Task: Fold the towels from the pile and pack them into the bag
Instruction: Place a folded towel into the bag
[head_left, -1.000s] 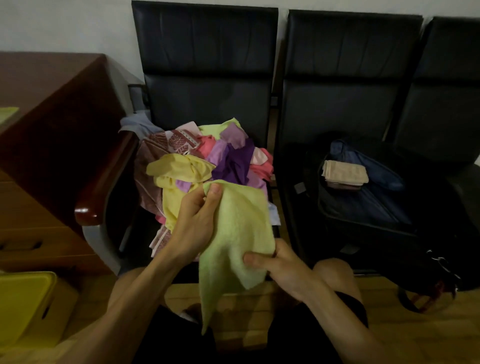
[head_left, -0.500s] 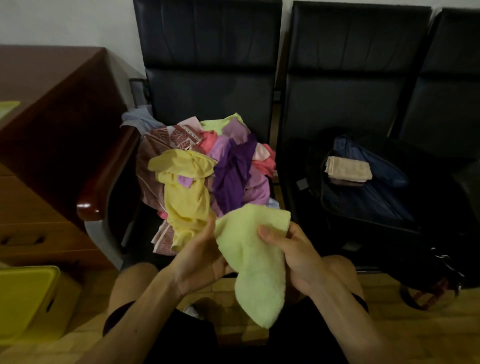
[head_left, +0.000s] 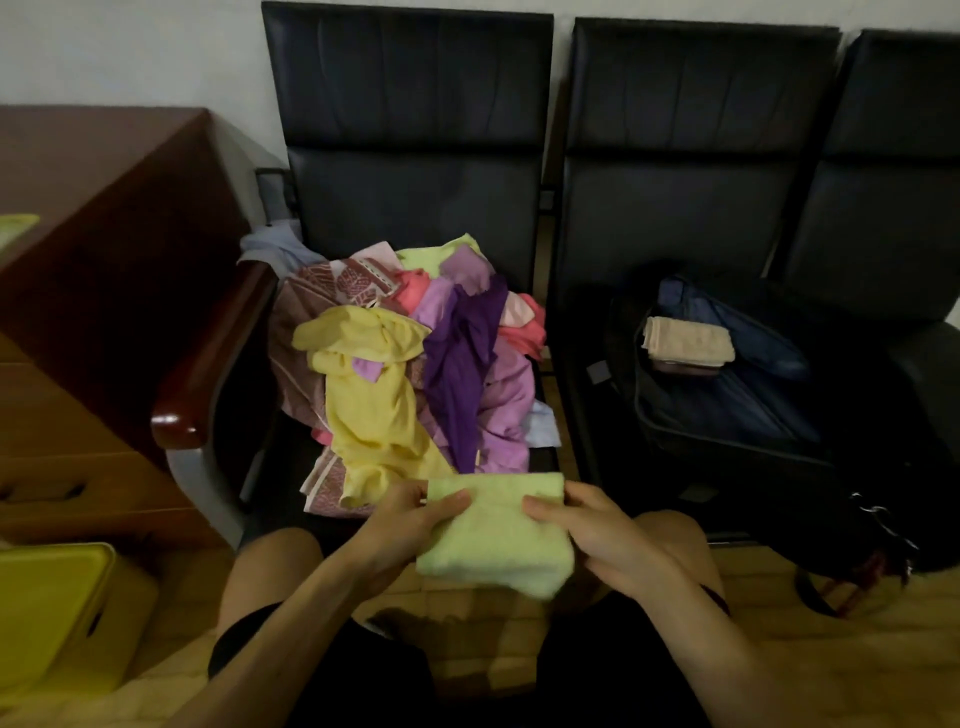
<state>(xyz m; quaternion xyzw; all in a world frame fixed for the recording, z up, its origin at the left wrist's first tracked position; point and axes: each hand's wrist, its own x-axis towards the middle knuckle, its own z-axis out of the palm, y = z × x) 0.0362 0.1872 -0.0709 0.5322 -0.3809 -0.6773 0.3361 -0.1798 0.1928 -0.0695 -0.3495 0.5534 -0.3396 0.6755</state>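
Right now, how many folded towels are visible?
2: a light green towel gripped by left hand and right hand; a beige towel in the black bag; others may hide beneath.

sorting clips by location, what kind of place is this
Likely an office or waiting room: a row of black padded seats set side by side against a bare wall, with a dark wooden desk with drawers beside them.
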